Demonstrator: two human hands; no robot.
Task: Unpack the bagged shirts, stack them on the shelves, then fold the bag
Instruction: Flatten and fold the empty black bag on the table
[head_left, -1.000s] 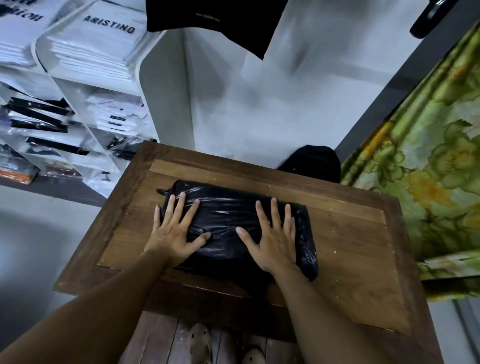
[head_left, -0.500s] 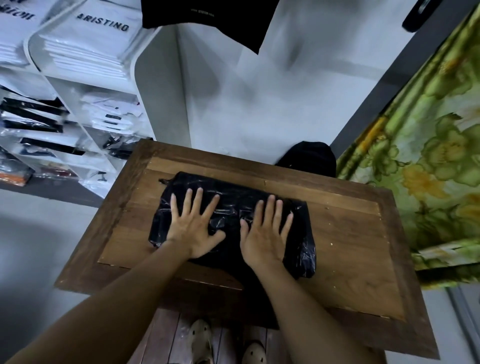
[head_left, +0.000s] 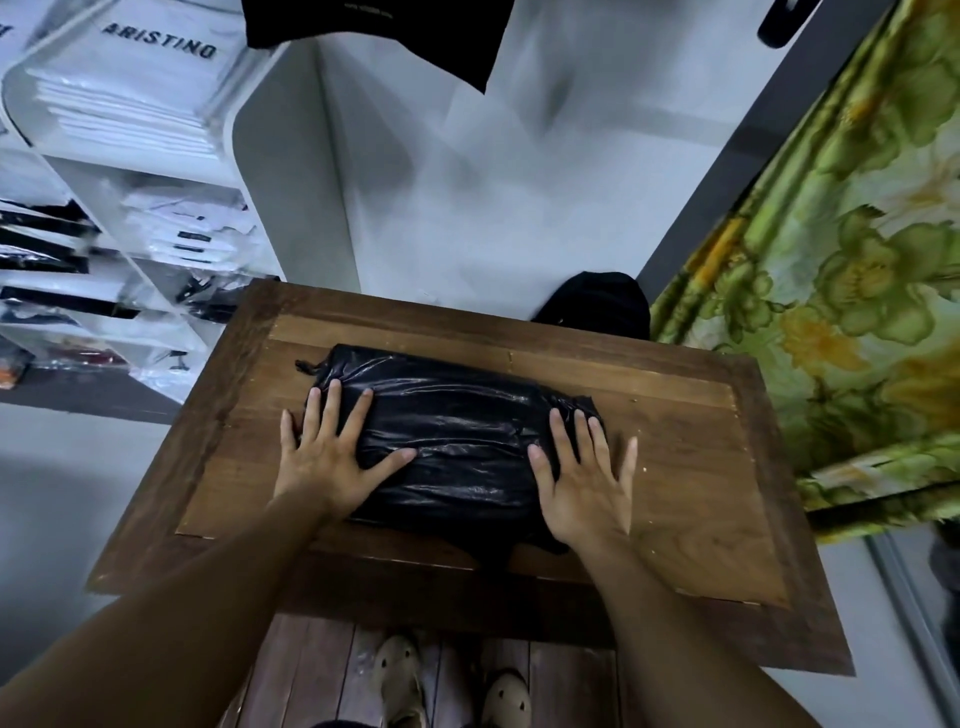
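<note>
A glossy black plastic bag (head_left: 457, 441), folded into a flat rectangle, lies on the brown wooden table (head_left: 701, 467). My left hand (head_left: 332, 457) presses flat on the bag's left end with its fingers spread. My right hand (head_left: 584, 478) presses flat on the bag's right end, its outer fingers on the wood. White shelves (head_left: 130, 171) at the left hold stacks of bagged white shirts (head_left: 124, 104) and darker packs lower down.
A green floral curtain (head_left: 841, 291) hangs at the right. A black garment (head_left: 395, 36) hangs at the top, and a black bundle (head_left: 597, 306) sits behind the table's far edge. White walls meet behind the table. My feet (head_left: 452, 686) stand on wooden planks below.
Both hands have slid apart from the middle of the bag to its two ends, smoothing it flatter. The bag now looks tidier and more rectangular.
</note>
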